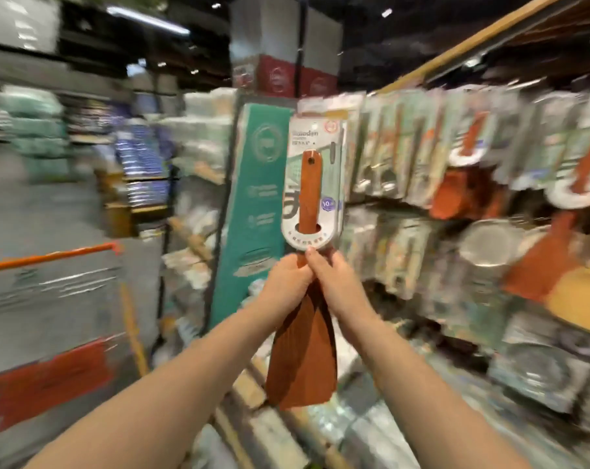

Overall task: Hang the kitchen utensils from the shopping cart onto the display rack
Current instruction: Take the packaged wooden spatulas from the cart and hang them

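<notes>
- Spatula (302, 353): reddish-brown wood, wide flat blade down, handle up through a white-green card (315, 184).
- Held upright in mid-air, just left of the rack (456, 51) of hanging packaged utensils.
- Left hand (285, 284) and right hand (337, 286) both grip its neck, below the card.
- Cart (49, 257) at left, orange rail; contents too blurred to tell.

Wooden spatula (303, 360): centre, card end at twelve o'clock.
Display rack (473, 40): two o'clock, right of spatula.
Shopping cart (49, 257): nine o'clock.
</notes>
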The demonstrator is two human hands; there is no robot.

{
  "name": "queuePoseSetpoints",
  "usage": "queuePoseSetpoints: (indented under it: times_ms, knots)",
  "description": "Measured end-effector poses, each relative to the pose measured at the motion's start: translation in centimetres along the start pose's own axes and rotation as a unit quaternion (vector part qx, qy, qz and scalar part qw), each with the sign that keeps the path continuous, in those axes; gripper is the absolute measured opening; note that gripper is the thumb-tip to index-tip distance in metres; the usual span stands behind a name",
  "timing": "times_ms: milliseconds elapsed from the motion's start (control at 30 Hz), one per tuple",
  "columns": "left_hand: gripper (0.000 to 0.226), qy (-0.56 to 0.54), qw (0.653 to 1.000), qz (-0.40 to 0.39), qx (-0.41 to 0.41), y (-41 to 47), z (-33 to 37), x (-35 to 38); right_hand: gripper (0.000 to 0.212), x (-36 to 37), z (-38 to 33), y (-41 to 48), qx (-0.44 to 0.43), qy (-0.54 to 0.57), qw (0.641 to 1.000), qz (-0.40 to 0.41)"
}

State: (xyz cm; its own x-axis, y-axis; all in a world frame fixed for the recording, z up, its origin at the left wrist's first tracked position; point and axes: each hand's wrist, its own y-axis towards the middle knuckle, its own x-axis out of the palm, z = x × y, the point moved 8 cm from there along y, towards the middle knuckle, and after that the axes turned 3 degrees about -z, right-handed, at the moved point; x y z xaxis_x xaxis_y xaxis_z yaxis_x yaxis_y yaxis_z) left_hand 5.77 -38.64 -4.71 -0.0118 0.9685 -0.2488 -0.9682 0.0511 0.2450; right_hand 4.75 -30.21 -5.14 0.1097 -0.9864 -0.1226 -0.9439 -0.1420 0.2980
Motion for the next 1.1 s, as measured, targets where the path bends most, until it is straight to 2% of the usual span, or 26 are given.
queuePoseSetpoints:
  times_ms: [67,167,233,333,433,533,567,667,833,933,1033,1100]
  knots:
    - [0.032,0.032,0.997,0.050,-0.043,-2.7,-3.3,-4.8,0.020,5.9,1.7,-0.8,0.035,0.016,0.998,-0.044]
    - [0.040,0.079,0.984,0.111,-0.113,-6.9,-7.9,-12.2,0.008,15.1,4.3,-2.0,0.078,0.022,0.990,-0.119]
    - [0.046,0.074,0.977,0.139,-0.145,-9.4,-11.2,-16.8,0.005,21.1,5.9,-2.5,0.102,0.031,0.981,-0.159]
    - [0.047,0.073,0.960,0.169,-0.213,-12.5,-17.3,-23.6,0.012,30.1,9.3,-3.3,0.151,0.048,0.962,-0.222]
    - [0.046,0.043,0.944,0.197,-0.262,-14.5,-24.2,-29.5,0.006,38.1,13.7,-3.8,0.212,0.059,0.940,-0.261]
    - [0.056,-0.003,0.922,0.222,-0.318,-16.3,-31.6,-33.9,0.023,44.8,18.4,-4.8,0.298,0.092,0.909,-0.276]
    - [0.052,-0.016,0.914,0.219,-0.341,-16.9,-33.7,-34.8,0.027,46.5,20.1,-5.2,0.328,0.096,0.899,-0.273]
    - [0.015,-0.056,0.893,0.203,-0.397,-18.1,-38.6,-35.8,0.033,49.8,24.5,-6.6,0.404,0.087,0.869,-0.272]
    - [0.025,-0.048,0.869,0.187,-0.456,-20.2,-46.5,-35.2,0.037,51.9,32.4,-8.7,0.472,0.021,0.835,-0.283]
    - [0.021,-0.066,0.845,0.190,-0.495,-21.8,-50.9,-33.4,0.039,52.2,36.9,-10.5,0.497,-0.004,0.823,-0.277]
    - [0.028,-0.066,0.818,0.181,-0.542,-23.5,-55.4,-31.3,0.035,52.3,41.6,-12.6,0.525,-0.031,0.806,-0.273]
    - [0.035,-0.080,0.800,0.166,-0.571,-24.4,-58.3,-29.6,0.041,52.2,44.7,-14.1,0.548,-0.061,0.786,-0.278]
